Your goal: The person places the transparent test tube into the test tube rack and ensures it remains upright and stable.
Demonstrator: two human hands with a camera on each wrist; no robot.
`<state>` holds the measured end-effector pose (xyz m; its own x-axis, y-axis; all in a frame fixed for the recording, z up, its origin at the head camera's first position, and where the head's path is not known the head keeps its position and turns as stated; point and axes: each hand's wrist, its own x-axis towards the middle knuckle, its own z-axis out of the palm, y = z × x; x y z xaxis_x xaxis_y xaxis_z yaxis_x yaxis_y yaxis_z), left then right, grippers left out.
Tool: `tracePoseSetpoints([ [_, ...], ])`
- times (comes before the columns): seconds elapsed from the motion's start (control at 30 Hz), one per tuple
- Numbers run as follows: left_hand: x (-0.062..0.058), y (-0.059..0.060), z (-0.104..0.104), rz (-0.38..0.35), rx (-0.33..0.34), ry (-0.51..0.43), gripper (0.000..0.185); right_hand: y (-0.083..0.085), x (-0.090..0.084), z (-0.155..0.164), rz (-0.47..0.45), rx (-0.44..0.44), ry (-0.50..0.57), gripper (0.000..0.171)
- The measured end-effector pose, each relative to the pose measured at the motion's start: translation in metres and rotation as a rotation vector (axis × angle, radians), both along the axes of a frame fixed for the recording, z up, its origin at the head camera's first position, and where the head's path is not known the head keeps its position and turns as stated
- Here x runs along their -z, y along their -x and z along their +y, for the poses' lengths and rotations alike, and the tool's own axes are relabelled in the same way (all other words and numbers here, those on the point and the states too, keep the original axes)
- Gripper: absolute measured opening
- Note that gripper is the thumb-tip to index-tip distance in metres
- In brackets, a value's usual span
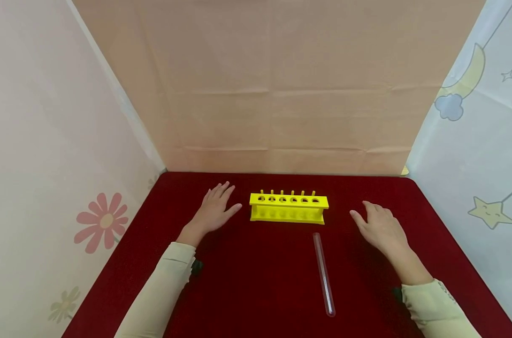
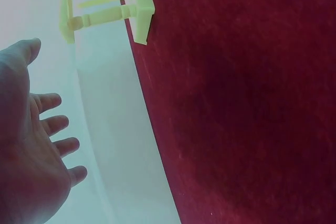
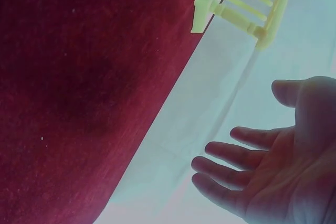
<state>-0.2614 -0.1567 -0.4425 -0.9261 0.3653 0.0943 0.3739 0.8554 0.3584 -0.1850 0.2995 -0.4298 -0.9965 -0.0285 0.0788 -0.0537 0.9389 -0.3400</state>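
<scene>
Head view: two hands seen, both empty. Left hand is held palm down with fingers extended and slightly spread, thumb pointed at the near side of the rack; right hand is likewise extended, off the rack's other end. Neither is in contact with rack or tube; whether the tabletop is touched cannot be told. Counted: one yellow rack, one clear test tube. Rack is stood upright at the tabletop's far middle; six holes are set in its top plate, six pegs along the back, all holes unfilled. Tube is laid flat in front of the rack's right end, apart from it, between the hands.
</scene>
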Motion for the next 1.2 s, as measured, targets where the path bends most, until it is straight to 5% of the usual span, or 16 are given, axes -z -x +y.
tracePoseSetpoints([
  [1.2,-0.001,0.006,0.034,0.024,0.042,0.042,0.073,-0.014,-0.001,-0.035,-0.138,-0.052,-0.033,0.066],
])
